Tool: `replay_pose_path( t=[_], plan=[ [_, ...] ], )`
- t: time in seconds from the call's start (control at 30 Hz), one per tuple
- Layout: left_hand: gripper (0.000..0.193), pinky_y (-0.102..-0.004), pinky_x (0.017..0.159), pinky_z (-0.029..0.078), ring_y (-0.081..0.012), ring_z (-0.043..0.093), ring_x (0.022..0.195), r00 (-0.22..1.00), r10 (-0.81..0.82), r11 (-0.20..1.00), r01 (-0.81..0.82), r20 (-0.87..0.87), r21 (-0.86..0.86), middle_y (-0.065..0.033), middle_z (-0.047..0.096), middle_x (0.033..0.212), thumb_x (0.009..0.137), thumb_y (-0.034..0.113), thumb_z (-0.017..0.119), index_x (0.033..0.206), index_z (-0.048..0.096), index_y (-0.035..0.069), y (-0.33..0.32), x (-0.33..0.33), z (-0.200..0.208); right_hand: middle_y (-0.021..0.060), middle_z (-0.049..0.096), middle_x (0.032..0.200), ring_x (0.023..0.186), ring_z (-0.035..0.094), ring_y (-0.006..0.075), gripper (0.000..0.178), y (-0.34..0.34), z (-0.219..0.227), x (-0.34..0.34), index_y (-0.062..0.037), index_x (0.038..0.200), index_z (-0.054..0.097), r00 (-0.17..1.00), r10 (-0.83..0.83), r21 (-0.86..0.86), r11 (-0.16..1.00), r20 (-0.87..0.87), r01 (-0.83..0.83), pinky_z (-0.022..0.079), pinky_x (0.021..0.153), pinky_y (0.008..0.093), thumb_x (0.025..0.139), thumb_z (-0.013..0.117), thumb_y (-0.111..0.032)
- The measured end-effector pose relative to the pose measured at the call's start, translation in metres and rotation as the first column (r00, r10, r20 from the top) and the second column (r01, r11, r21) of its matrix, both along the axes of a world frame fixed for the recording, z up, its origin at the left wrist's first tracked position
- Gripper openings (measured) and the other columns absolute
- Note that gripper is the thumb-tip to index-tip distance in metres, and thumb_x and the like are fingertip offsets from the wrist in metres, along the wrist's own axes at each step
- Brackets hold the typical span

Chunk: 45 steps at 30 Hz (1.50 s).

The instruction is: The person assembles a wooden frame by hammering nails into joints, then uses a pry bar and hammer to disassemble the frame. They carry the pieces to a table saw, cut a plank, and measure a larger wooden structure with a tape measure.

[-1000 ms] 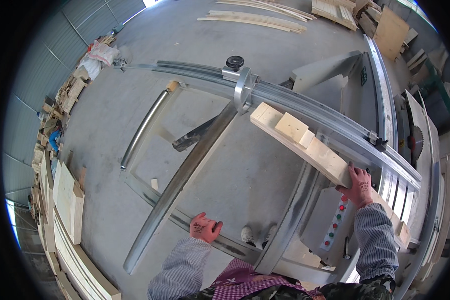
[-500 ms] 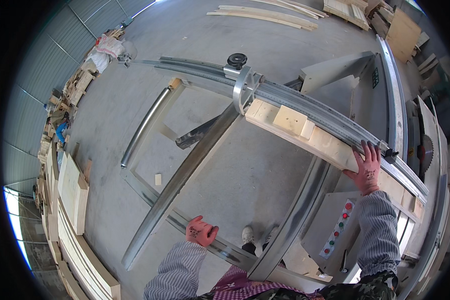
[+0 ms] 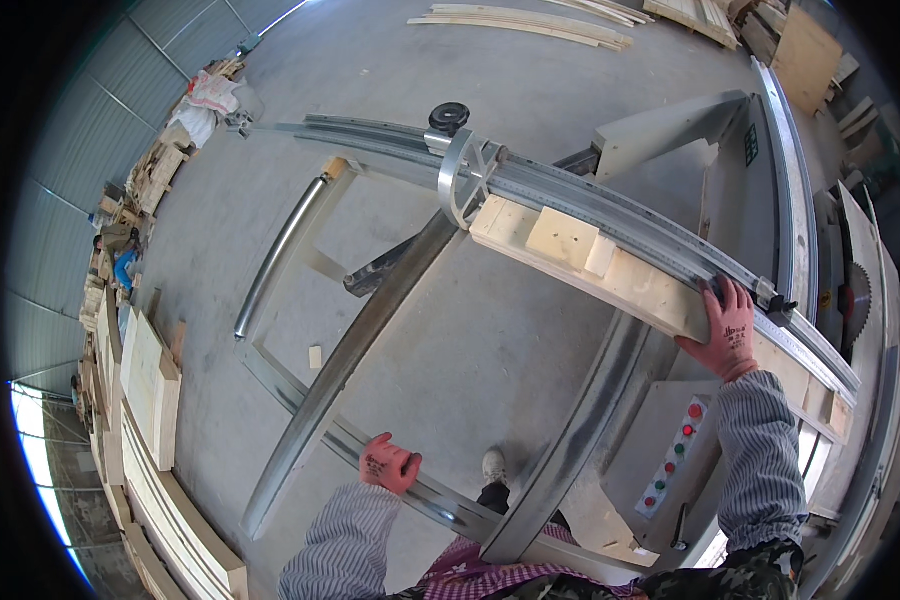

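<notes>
A pale wooden plank (image 3: 650, 283) lies along the grey metal fence (image 3: 610, 210) of a sliding table. On top of it sit a short wooden block (image 3: 562, 237) and a smaller piece (image 3: 599, 256). My right hand (image 3: 728, 335), in a pink glove, grips the plank's near right end, thumb on the near edge and fingers reaching over to the fence. My left hand (image 3: 389, 464), also gloved, makes a loose fist above the lower metal frame bar (image 3: 450, 508); nothing shows in it, and whether it touches the bar is hidden. A round metal stop (image 3: 458, 180) with a black knob stands at the plank's left end.
A toothed saw blade (image 3: 856, 300) stands at the far right, beyond my right hand. A control panel (image 3: 673, 458) with red and green buttons is below my right forearm. Stacked boards (image 3: 152, 390) line the left side. A metal roller (image 3: 282, 255) and long frame beams cross the floor area.
The fence, stop, plank and frame have shifted slightly left in view, partly perhaps with my head. My left fist has also moved a little left; my right hand stays on the plank.
</notes>
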State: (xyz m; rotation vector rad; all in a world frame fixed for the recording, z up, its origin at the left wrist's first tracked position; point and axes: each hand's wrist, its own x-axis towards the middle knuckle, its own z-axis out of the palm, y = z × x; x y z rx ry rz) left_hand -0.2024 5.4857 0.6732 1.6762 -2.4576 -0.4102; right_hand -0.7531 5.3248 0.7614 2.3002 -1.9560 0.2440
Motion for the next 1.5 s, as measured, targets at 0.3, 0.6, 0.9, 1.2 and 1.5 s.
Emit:
replay_pose_path(
  t=[0.3,0.6,0.9,1.2,1.5],
  plan=[
    [0.017,-0.0445,0.090,0.048,-0.0268,0.062,0.062,1.000,-0.005,1.000,0.005,0.022,0.021,-0.0088,0.064,0.062,0.074,0.020,0.064,0.062,0.064,0.008,-0.001,0.002,0.000,0.0215,0.040,0.135,0.125,0.036,0.0384,0.089,0.002,0.010,0.007,-0.0136,0.132,0.047,0.999,-0.026,0.027,0.999,-0.026,0.027,0.027,0.106,0.0509,0.054,0.082,-0.039],
    [0.013,-0.0457,0.090,0.048,-0.0274,0.061,0.063,1.000,-0.017,0.999,0.017,-0.008,-0.036,-0.0084,0.062,0.060,0.074,0.015,0.064,0.063,0.063,0.008,0.000,0.006,-0.008,0.0218,0.040,0.137,0.128,0.034,0.0387,0.082,0.015,0.003,0.021,-0.0143,0.133,0.047,0.984,-0.170,-0.074,0.983,-0.047,0.166,0.022,0.110,0.0525,0.062,0.078,-0.038],
    [0.009,-0.0467,0.092,0.045,-0.0281,0.056,0.061,0.997,-0.032,0.999,0.030,-0.066,-0.036,-0.0093,0.056,0.059,0.075,0.008,0.059,0.066,0.060,0.006,0.003,0.010,-0.018,0.0171,0.055,0.120,0.115,0.049,0.0352,0.039,0.210,-0.149,0.136,-0.0058,0.116,0.057,0.307,-0.581,0.241,0.679,0.754,0.693,0.038,0.098,0.0425,0.080,0.064,-0.021],
    [0.010,-0.0469,0.096,0.042,-0.0254,0.059,0.068,0.998,-0.055,0.998,0.055,-0.014,-0.008,-0.0077,0.061,0.067,0.074,0.006,0.054,0.070,0.062,0.006,0.000,0.005,-0.012,0.0174,0.049,0.132,0.122,0.046,0.0363,0.047,0.261,-0.293,0.071,-0.0054,0.113,0.061,0.135,-0.981,0.691,0.195,0.140,0.696,0.040,0.098,0.0461,0.078,0.061,-0.036],
    [0.012,-0.0512,0.097,0.041,-0.0238,0.060,0.071,0.994,-0.104,0.993,0.101,0.038,0.069,-0.0062,0.064,0.072,0.074,0.004,0.050,0.072,0.062,0.005,0.000,0.006,-0.010,0.0133,0.035,0.143,0.126,0.038,0.0276,0.054,0.255,-0.314,0.052,-0.0036,0.119,0.056,0.407,-0.829,0.496,0.188,-0.383,0.848,0.035,0.100,0.0441,0.078,0.063,-0.037]
  ],
)
